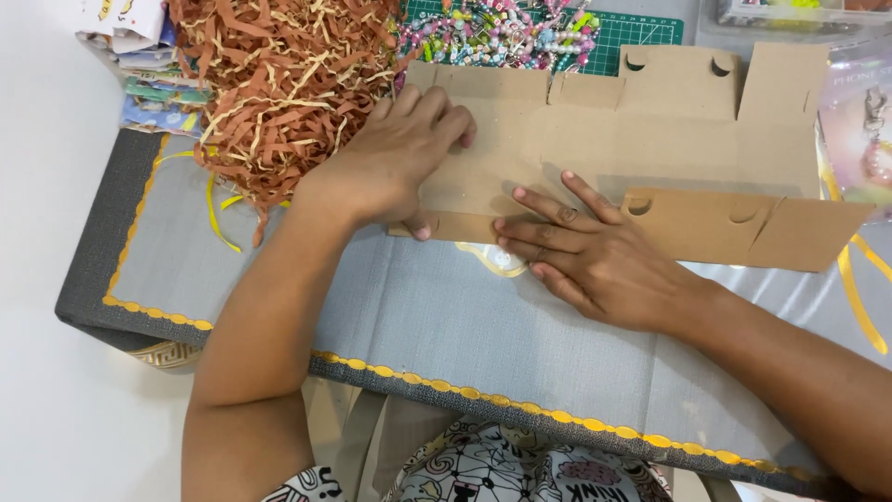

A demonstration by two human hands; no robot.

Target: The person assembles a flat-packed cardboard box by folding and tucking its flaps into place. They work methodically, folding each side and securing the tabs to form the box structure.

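A flat, unfolded brown cardboard box blank [641, 139] is spread across a grey fabric-covered worktop [446, 325] trimmed in yellow. The left hand [395, 153] is pressed flat on its left end, fingers extended, nothing gripped. The right hand [595, 256] is laid open on a folded lower flap, fingers straight. Brown paper shred [279, 74] is heaped just beside the left hand.

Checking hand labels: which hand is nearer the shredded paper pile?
Left. The left hand presses the flat cardboard right at the edge of the shredded paper; the right hand lies farther off on the cardboard's near flap.
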